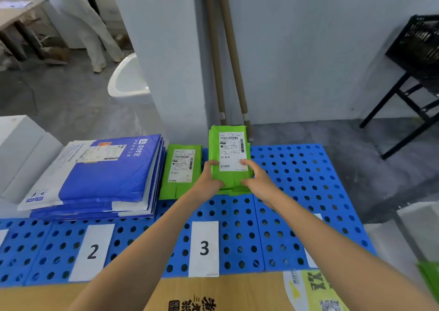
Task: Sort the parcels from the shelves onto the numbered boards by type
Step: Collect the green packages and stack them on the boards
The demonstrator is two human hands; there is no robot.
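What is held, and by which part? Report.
The stack of green parcels, gripped at its near end: left hand on the left edge, right hand on the right edge.

We seem to be in a parcel-sorting depot: perforated blue boards [297, 191] with number cards [204, 249] lie on a bare concrete floor [332, 132], stacked with labelled blue mailers [102, 180] and green mailers [231, 144], near a carton [213, 294] and a black crate [418, 46].

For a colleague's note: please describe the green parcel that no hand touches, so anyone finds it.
Find the blue board labelled 3. At its far left, beside the blue mailer stack, lies one green parcel. The left hand and right hand hold its green neighbour.
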